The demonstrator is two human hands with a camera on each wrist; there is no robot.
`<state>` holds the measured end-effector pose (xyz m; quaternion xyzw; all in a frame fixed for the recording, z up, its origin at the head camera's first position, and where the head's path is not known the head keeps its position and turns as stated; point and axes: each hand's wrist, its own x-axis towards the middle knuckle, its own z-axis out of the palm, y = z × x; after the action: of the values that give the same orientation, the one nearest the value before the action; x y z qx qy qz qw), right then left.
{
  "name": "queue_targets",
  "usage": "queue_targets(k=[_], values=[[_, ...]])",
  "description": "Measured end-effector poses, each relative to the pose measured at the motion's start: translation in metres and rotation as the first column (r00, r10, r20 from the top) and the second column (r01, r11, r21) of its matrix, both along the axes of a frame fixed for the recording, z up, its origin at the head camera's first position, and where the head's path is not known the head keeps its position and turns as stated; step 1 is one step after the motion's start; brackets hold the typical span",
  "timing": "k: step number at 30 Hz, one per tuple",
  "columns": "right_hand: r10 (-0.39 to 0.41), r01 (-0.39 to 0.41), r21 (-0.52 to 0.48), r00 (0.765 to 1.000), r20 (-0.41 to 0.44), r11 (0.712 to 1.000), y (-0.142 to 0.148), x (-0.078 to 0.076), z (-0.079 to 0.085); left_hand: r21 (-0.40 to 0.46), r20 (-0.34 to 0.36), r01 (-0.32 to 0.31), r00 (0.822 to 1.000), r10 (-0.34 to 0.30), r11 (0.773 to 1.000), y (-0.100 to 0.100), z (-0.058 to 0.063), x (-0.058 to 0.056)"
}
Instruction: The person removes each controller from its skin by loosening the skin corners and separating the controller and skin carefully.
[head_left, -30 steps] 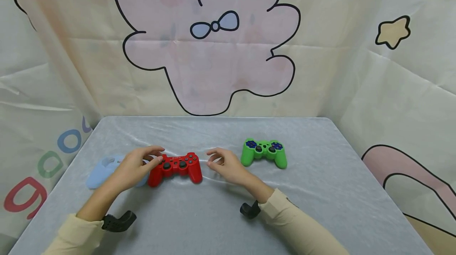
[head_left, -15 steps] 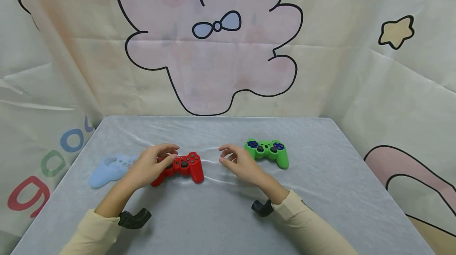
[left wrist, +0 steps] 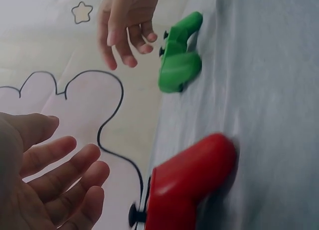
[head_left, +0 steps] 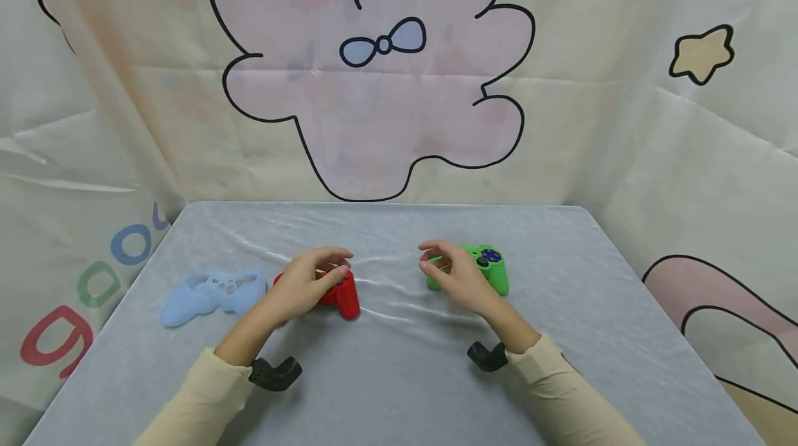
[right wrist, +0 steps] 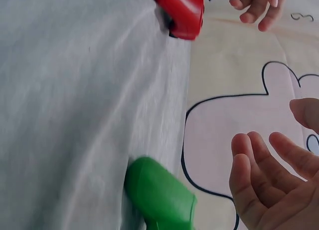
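Note:
My left hand (head_left: 305, 287) hovers above the red game controller (head_left: 346, 299), its fingers loosely bent and holding nothing. It hides much of that controller in the head view; in the left wrist view a gap shows between the fingers (left wrist: 75, 175) and the red grip. Over the left part of the green game controller (head_left: 497, 274) hangs my right hand (head_left: 461, 278), relaxed, with nothing in it. The right wrist view shows the green controller (right wrist: 159, 197) apart from that hand's fingers. Flat on the left of the table lies a light blue controller-shaped cover (head_left: 212, 295) with cut-out holes.
All three items lie on a table (head_left: 399, 377) covered in pale grey cloth. A printed curtain (head_left: 374, 113) with a cartoon bear hangs right behind the table's back edge and along both sides. A black wrist camera (head_left: 274, 373) sticks out by each sleeve.
Both hands have moved to the right, the left from beside the blue cover to over the red controller, the right to over the green one. The controllers stay in place on the table.

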<state>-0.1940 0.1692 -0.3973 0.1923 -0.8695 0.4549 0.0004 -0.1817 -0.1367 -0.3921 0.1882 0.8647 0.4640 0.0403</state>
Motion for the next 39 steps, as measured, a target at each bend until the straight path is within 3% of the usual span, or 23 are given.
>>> queue_targets(k=[7, 14, 22, 39], values=[[-0.06, 0.059, -0.011, 0.996, -0.069, 0.998, 0.021, -0.006, -0.002, 0.028, 0.003, 0.05, 0.999, -0.051, 0.998, 0.022, -0.003, -0.007], [-0.144, 0.145, 0.012, 0.988, -0.052, 0.989, 0.048, -0.012, -0.007, 0.043, 0.018, 0.053, 0.998, -0.054, 0.998, 0.041, -0.008, -0.015], [-0.193, 0.194, 0.007, 0.977, -0.092, 0.981, 0.074, -0.019, -0.01, 0.064, 0.039, 0.089, 0.995, -0.092, 0.994, 0.067, -0.015, -0.021], [-0.359, 0.362, 0.088, 0.932, -0.042, 0.928, 0.112, -0.026, -0.014, 0.166, 0.071, 0.143, 0.985, -0.157, 0.976, 0.113, -0.032, -0.032]])
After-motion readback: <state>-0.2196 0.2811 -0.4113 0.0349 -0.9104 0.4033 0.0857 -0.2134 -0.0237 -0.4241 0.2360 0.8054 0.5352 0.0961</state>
